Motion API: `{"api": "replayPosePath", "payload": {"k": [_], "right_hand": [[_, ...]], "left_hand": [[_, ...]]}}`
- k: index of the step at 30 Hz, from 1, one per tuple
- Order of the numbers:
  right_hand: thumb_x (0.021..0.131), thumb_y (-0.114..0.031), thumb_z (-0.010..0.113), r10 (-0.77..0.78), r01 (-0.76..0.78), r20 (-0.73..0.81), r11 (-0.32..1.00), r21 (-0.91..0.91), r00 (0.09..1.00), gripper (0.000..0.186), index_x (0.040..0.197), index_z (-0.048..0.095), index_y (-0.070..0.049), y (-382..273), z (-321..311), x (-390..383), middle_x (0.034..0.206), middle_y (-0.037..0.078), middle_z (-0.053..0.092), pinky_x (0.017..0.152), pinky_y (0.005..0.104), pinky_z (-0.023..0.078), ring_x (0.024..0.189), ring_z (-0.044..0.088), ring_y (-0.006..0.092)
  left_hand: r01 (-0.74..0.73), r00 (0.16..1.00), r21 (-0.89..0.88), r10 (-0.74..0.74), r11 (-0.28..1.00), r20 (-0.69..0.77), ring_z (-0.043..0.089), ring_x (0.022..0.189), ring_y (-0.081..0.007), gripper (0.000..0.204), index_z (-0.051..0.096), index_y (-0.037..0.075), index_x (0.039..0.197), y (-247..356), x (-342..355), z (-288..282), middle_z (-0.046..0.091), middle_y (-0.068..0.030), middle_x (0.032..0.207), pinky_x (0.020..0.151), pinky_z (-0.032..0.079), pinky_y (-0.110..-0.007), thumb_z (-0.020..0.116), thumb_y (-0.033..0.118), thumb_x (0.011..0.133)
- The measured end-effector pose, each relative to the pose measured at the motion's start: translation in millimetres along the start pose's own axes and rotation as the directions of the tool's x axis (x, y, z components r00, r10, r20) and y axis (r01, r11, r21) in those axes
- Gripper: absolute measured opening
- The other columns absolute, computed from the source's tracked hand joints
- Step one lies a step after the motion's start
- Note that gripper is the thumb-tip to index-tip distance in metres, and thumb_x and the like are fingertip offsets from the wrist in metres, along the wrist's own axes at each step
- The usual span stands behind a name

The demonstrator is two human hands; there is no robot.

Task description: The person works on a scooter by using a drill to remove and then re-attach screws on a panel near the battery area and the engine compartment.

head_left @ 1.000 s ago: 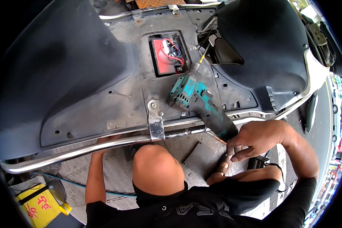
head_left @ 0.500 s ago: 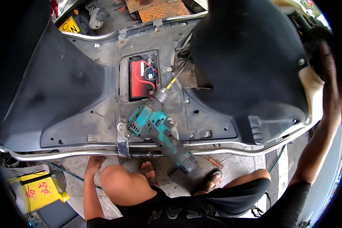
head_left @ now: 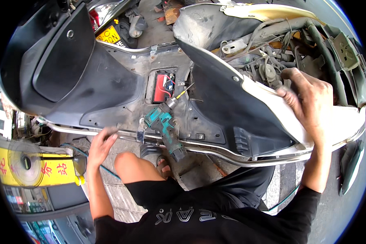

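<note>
My right hand (head_left: 311, 99) is over the white edge of the scooter's body panel (head_left: 268, 91), beside the exposed engine bay (head_left: 268, 67). Its thumb and forefinger are apart, with nothing seen between them. Close to the chrome side rail (head_left: 79, 130), my left hand (head_left: 101, 148) has loosely spread, slightly blurred fingers and holds nothing; whether it touches the rail I cannot tell. A teal and black cordless drill (head_left: 162, 126) with a long yellow-shanked bit lies across the grey floorboard (head_left: 128, 118). Behind it a red battery (head_left: 162, 89) with wires sits in a square recess.
The black front leg shield (head_left: 65, 65) rises on the left. Below it stand a fan (head_left: 26, 162) and a yellow sign board (head_left: 55, 168). A yellow plate (head_left: 110, 35) shows on another vehicle behind. A screwdriver-like handle (head_left: 219, 170) lies on the pavement past the rail.
The view has shifted and now takes in the open engine bay. My right hand has come from the far right edge to the white panel. My left hand has risen from below the rail.
</note>
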State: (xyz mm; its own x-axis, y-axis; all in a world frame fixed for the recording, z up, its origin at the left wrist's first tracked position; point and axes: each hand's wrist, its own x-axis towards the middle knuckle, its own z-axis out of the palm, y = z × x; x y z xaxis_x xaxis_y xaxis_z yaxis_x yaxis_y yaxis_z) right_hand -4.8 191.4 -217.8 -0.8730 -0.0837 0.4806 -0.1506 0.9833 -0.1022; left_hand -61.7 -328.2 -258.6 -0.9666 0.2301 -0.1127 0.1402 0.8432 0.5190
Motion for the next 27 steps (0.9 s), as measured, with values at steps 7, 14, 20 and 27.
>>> {"api": "replayPosePath", "payload": {"k": [7,14,20,27], "right_hand": [[0.081,-0.044,0.068,-0.066,0.062,0.079,0.997,0.047,0.995,0.041,0.094,0.063,-0.006,10.8,-7.2,-3.3,0.07,0.012,0.063,0.063,0.0405,0.047,0.068,0.064,0.0315],[0.079,-0.034,0.072,-0.069,0.067,0.026,0.995,0.07,0.997,0.033,0.087,0.059,-0.004,4.4,-5.7,-5.7,0.066,0.012,0.059,0.06,0.0408,0.045,0.063,0.06,0.0318],[0.076,-0.03,0.075,-0.075,0.074,-0.097,0.997,-0.01,0.992,0.032,0.09,0.061,-0.004,-0.8,0.0,-2.5,0.068,0.01,0.058,0.059,0.0384,0.045,0.061,0.058,0.0294],[0.076,-0.03,0.075,-0.04,0.038,-0.046,0.998,-0.047,0.998,0.034,0.091,0.061,-0.003,1.6,1.4,-4.3,0.072,0.011,0.061,0.062,0.0373,0.047,0.064,0.061,0.0294]], "left_hand": [[-0.374,0.923,0.109,0.359,0.921,0.135,0.065,0.09,-0.0323,0.021,0.066,0.006,0.104,86.4,115.4,71.5,0.068,-0.0154,0.096,0.08,0.05,-0.038,0.062,0.021,0.089],[-0.343,0.937,0.256,0.349,0.904,0.023,0.066,0.09,-0.0327,0.019,0.067,0.004,0.097,46.1,197.6,115.2,0.069,-0.0152,0.095,0.079,0.051,-0.04,0.062,0.016,0.083],[-0.729,0.684,0.204,0.684,0.653,0.254,0.058,0.104,-0.0341,0.021,0.067,0.006,0.1,70.4,251.0,148.0,0.063,-0.0136,0.099,0.092,0.046,-0.043,0.062,0.018,0.083],[-0.51,0.825,0.276,0.373,0.815,0.424,0.059,0.106,-0.037,0.028,0.065,0.002,0.106,132.0,271.8,181.9,0.064,-0.0193,0.112,0.091,0.048,-0.043,0.056,0.01,0.081]]}}
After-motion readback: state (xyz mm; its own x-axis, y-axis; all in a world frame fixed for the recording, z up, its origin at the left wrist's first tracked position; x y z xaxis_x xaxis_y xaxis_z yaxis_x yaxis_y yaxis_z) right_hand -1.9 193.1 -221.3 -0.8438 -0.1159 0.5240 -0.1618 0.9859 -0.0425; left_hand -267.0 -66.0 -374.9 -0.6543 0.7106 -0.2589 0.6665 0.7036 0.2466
